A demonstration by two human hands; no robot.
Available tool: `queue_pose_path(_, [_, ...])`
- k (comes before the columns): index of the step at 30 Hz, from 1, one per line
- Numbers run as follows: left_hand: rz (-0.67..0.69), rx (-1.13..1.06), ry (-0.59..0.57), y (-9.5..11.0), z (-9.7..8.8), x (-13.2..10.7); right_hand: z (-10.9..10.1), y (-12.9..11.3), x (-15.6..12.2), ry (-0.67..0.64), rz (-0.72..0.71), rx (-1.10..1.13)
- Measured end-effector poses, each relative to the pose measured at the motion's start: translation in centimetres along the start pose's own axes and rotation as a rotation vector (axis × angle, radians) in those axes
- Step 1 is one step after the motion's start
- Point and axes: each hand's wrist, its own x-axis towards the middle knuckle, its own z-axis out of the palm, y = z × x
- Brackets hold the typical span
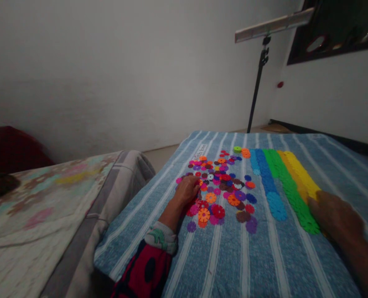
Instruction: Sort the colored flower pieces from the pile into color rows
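Note:
My left hand [187,188] rests at the left edge of a loose pile of flower-shaped plastic discs [217,212] in red, orange, purple, pink, brown and blue. Its fingers are curled in, and what they hold, if anything, is hidden. On the right, my right hand [337,215] lies over the near end of a yellow row of discs [302,171]; it is blurred and its fingers do not show clearly. Beside that run a green row [291,192] and a blue row [264,174], with light blue discs [277,206] at the near end.
A blue striped cloth [230,265] covers the surface under the discs. Small orange [246,153] and lime green [237,149] groups sit at the far end. At left stands a cloth-covered bed [63,207]. Behind, a black stand [256,91] rises before the wall.

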Motion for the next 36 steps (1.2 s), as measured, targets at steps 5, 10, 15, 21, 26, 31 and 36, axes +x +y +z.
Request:
queue_pose_path(5, [-0.009, -0.008, 0.13, 0.1, 1.1, 0.4, 0.2, 0.0, -0.1, 0.022, -0.001, 0.013])
queue_pose_path(10, [0.335, 0.013, 0.128, 3.3, 3.0, 1.4, 0.1, -0.5, -0.2, 0.023, 0.008, -0.013])
queue_pose_path(15, [0.435, 0.12, -0.139, 6.4, 3.3, 2.5, 0.0, -0.8, -0.3, 0.029, 0.018, -0.029])
queue_pose_path(21, [0.162, 0.252, -0.091, 4.6, 1.5, 2.3, 0.0, -1.0, -0.4, 0.053, 0.006, -0.03])
queue_pose_path(26, [0.004, 0.335, -0.054, 3.7, 0.6, 1.6, -0.1, -1.2, -0.5, 0.055, 0.005, -0.031])
queue_pose_path(31, [0.153, 0.236, -0.045, 5.9, 1.9, 1.9, -0.1, -1.2, -0.5, 0.065, 0.0, -0.032])
queue_pose_path(36, [0.3, 0.187, -0.215, 7.9, 2.6, 1.4, 0.1, -1.0, -0.5, 0.065, -0.011, -0.004])
